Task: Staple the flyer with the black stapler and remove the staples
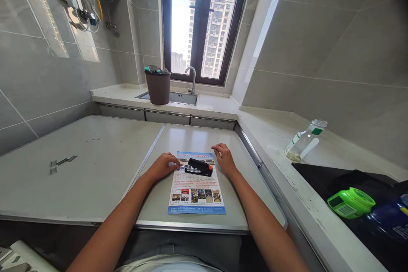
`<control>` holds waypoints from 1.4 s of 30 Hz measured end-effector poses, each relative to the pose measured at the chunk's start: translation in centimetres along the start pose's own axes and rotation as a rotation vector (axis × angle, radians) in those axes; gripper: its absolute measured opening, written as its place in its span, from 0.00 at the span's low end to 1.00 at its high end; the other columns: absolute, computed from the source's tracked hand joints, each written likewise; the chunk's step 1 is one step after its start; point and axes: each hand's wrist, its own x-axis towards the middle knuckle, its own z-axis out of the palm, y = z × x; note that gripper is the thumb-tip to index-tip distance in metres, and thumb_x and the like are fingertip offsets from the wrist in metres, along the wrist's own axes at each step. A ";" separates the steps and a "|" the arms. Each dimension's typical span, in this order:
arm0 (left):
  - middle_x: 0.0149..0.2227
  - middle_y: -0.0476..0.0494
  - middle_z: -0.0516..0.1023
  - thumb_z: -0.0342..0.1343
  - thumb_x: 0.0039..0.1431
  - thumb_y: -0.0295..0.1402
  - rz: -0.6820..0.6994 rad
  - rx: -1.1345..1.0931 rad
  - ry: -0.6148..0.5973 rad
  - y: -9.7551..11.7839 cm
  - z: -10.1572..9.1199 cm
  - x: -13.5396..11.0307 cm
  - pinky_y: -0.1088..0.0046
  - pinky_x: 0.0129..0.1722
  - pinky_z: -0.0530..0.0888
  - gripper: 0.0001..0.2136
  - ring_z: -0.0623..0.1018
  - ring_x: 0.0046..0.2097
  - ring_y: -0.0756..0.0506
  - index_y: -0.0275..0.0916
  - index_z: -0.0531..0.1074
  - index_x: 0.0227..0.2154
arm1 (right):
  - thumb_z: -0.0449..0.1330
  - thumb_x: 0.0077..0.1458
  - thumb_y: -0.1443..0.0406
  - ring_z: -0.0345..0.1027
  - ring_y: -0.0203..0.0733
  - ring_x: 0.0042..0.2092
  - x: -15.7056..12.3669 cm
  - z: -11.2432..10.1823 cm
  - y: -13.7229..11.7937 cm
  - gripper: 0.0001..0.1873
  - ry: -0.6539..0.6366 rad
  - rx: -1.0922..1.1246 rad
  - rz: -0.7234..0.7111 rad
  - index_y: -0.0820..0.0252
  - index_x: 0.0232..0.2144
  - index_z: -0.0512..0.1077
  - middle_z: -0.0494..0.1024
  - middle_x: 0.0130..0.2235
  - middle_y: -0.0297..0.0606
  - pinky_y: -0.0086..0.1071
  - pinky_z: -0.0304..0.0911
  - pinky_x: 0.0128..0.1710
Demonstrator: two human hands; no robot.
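A black stapler (200,167) with an orange-red patch at its right end lies on a printed flyer (196,208). Its silvery metal part (188,168) reaches out to the left. My left hand (164,165) is at the flyer's left edge, with thumb and fingertips closed at the end of that metal part. My right hand (225,158) is over the flyer's upper right edge, apart from the stapler. Its fingers are bent loosely and slightly apart, and I see nothing in them.
Grey staple strips (66,160) lie on the table's left half. Behind stand a brown bin (158,88) and a sink (183,97) with a tap (192,80). On the right counter are a glass bottle (306,141), a green container (350,203) and a dark blue one (390,221).
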 end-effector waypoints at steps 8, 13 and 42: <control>0.37 0.45 0.87 0.59 0.61 0.34 -0.030 -0.005 -0.027 0.4 -0.9 -0.2 0.65 0.49 0.73 0.08 0.83 0.39 0.41 0.45 0.84 0.34 | 0.61 0.68 0.53 0.76 0.45 0.46 -0.4 0.4 -2.8 0.19 -0.388 0.179 -0.138 0.51 0.57 0.77 0.82 0.49 0.40 0.38 0.72 0.48; 0.34 0.46 0.86 0.60 0.60 0.33 -0.026 -0.001 0.019 1.2 -0.1 0.1 0.62 0.52 0.71 0.05 0.81 0.36 0.42 0.43 0.81 0.31 | 0.68 0.61 0.59 0.73 0.54 0.58 -1.3 2.7 -5.1 0.29 -0.514 0.136 -0.140 0.53 0.63 0.71 0.79 0.60 0.46 0.49 0.67 0.60; 0.48 0.40 0.81 0.57 0.66 0.34 -0.014 0.153 0.085 1.9 3.5 0.6 0.53 0.56 0.72 0.07 0.77 0.53 0.36 0.42 0.75 0.44 | 0.69 0.57 0.62 0.79 0.54 0.54 -0.2 1.2 -2.5 0.22 -0.181 0.048 0.094 0.53 0.55 0.79 0.84 0.54 0.43 0.49 0.71 0.59</control>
